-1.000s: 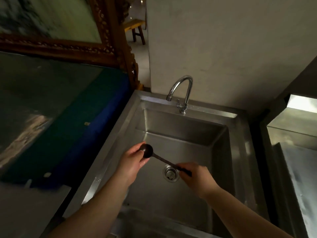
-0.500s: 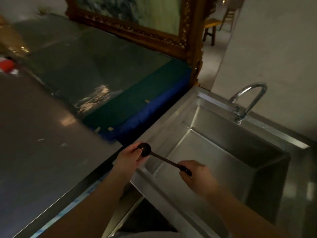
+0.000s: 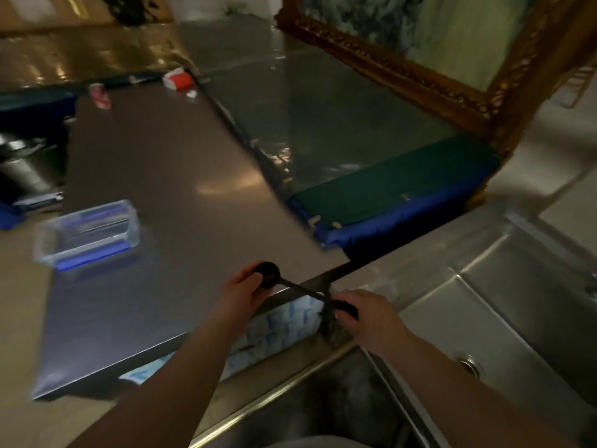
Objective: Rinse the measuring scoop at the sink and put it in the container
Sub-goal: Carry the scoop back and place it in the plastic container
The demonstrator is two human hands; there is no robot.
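Note:
I hold a dark measuring scoop (image 3: 269,275) in both hands above the front edge of the steel counter. My left hand (image 3: 241,291) pinches its round bowl, and my right hand (image 3: 365,315) grips the end of its thin handle. A clear rectangular plastic container (image 3: 89,234) stands open on the counter to the left, well apart from the scoop. The steel sink (image 3: 504,305) lies to the right of my hands, with its drain (image 3: 468,365) showing.
A steel counter (image 3: 168,176) spreads ahead. A green and blue pad (image 3: 387,202) lies at its right end below a carved wooden frame (image 3: 420,76). Small red and white items (image 3: 177,80) sit at the far side. Dark metal pots (image 3: 29,163) stand far left.
The view has swung left from the sink to the counter, bringing the clear container into sight. Both hands have carried the scoop out of the basin with the same grip.

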